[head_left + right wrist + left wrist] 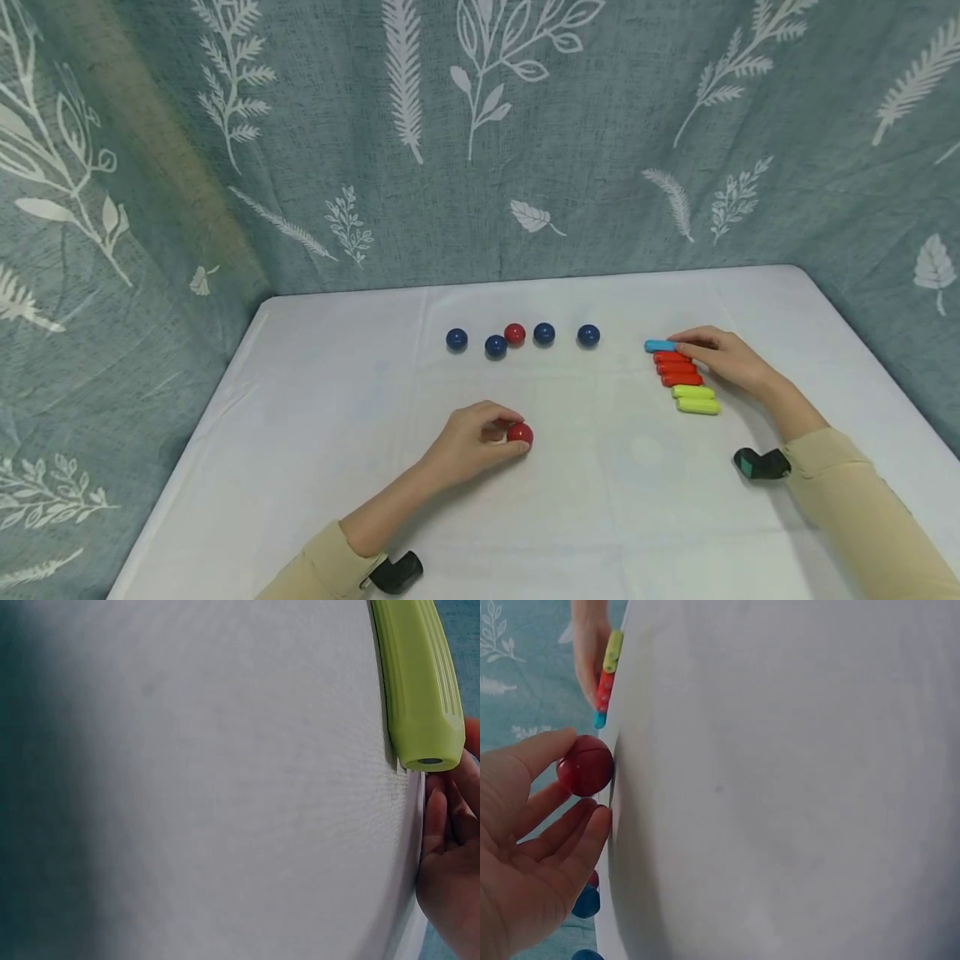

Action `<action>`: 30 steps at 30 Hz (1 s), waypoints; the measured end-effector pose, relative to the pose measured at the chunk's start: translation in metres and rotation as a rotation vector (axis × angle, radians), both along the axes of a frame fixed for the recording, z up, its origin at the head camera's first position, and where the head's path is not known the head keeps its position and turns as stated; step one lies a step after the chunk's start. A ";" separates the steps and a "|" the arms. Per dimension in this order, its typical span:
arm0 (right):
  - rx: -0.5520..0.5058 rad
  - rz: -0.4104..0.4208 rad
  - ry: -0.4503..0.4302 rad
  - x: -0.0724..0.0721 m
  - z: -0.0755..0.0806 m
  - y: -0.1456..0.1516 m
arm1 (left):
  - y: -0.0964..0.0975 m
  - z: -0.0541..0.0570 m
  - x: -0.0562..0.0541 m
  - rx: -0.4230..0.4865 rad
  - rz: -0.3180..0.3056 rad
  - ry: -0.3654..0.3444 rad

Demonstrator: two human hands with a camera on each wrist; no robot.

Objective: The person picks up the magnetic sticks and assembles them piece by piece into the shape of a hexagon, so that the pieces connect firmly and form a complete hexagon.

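Note:
Near the middle of the white table, my left hand holds a glossy red ball between thumb and fingers. The left wrist view shows the thumb against the red ball, with the other fingers curved around it. At the right, my right hand pinches the right end of a light blue stick at the far end of a row. Nearer in that row lie three red sticks and two yellow-green sticks. Up close, one yellow-green stick has ribbed sides; it partly hides the right fingers.
Toward the back of the table sit several dark blue balls and a second red ball in a loose line. A patterned teal curtain stands behind and beside the table. Black wrist cameras hang at both cuffs.

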State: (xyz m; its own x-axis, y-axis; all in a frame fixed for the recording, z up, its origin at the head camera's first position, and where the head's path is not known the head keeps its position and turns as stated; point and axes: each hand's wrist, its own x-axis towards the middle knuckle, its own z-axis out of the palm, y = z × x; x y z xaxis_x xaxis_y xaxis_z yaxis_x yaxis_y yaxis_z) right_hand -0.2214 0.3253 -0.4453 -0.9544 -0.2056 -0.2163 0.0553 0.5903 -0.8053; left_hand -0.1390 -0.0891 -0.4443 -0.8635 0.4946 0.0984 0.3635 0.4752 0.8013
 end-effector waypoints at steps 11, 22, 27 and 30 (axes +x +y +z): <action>0.011 0.008 -0.074 -0.006 0.008 -0.001 | 0.000 -0.004 0.003 -0.025 -0.079 0.024; 0.278 0.052 -0.001 -0.021 0.029 -0.031 | -0.005 -0.001 0.013 -0.112 -0.003 0.113; 0.292 0.101 0.129 -0.016 0.029 -0.047 | -0.007 -0.002 0.016 -0.075 -0.011 0.071; 0.245 0.155 0.204 -0.004 0.028 -0.060 | -0.008 -0.002 0.016 -0.045 -0.031 0.051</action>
